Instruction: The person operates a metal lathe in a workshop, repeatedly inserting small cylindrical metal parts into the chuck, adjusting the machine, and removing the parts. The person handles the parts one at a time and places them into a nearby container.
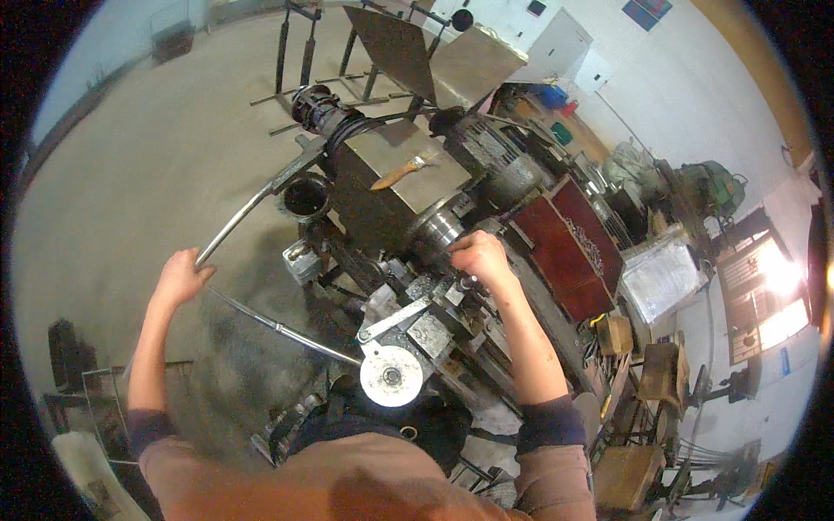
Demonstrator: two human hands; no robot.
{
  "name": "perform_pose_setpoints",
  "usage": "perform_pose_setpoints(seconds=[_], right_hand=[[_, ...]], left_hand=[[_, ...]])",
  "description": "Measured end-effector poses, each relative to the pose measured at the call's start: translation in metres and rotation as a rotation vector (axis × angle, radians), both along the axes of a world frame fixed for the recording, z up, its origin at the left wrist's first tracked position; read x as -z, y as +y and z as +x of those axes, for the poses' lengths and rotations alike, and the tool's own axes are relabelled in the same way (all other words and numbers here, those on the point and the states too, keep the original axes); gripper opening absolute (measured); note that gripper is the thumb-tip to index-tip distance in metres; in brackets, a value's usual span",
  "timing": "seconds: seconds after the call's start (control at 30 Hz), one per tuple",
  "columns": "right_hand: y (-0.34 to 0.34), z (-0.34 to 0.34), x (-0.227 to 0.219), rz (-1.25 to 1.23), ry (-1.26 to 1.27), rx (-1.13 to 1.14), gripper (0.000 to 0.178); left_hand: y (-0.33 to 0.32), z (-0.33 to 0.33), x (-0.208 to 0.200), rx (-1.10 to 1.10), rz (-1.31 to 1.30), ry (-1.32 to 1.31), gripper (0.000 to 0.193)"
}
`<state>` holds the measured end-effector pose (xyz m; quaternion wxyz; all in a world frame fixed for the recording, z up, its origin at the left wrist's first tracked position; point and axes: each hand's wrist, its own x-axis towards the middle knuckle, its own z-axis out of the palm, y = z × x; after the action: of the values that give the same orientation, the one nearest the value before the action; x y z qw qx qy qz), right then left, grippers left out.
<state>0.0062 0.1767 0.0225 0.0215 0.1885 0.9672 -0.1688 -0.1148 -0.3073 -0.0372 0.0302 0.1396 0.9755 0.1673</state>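
Chuck [441,228] by my right hand [480,258], lever [233,229] in my left hand [181,278]

My left hand grips the end of the long metal lever, which runs up toward the left side of a boxy housing [369,184]. Below it slants a metal rod [282,329], its upper end near that hand but apart from it, its lower end by a white disc [391,377] in front of me. The round silver chuck sits at the housing's near end, and my right hand is right at it, fingers [465,247] curled; whether they pinch anything, I cannot tell. On the housing's flat top lies a wooden-handled brush [400,173], bristles toward the upper right. To my right is a dark red panel [556,252].
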Motion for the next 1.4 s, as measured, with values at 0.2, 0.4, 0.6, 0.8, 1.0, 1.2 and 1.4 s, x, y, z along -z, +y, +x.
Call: perform_pose_setpoints(seconds=[0.2,0.4,0.6,0.8,1.0,1.2,1.4], right_hand=[[-0.005,-0.008,-0.003,0.148,-0.010,-0.026,0.028],[-0.007,-0.014,0.009,0.123,0.040,-0.029,0.026],[-0.003,-0.012,0.005,0.208,-0.016,0.008,0.021],[0.002,-0.013,0.008,0.167,-0.009,0.037,0.032],[0.004,-0.011,0.017,0.260,0.011,0.069,0.029],[0.001,-0.005,0.008,0.208,-0.029,0.043,0.025],[-0.011,-0.019,0.003,0.194,-0.019,0.070,0.025]], left_hand=[[-0.005,-0.017,0.016,0.023,-0.152,0.035,0.014],[-0.094,-0.137,0.016,0.218,-0.442,0.495,0.007],[-0.077,-0.149,0.021,0.207,-0.416,0.549,0.008],[-0.073,-0.143,0.026,0.205,-0.405,0.535,0.007],[-0.096,-0.170,0.025,0.247,-0.448,0.646,0.008],[-0.084,-0.175,0.037,0.228,-0.415,0.584,0.007],[-0.137,-0.201,0.051,0.213,-0.487,0.568,0.009]])
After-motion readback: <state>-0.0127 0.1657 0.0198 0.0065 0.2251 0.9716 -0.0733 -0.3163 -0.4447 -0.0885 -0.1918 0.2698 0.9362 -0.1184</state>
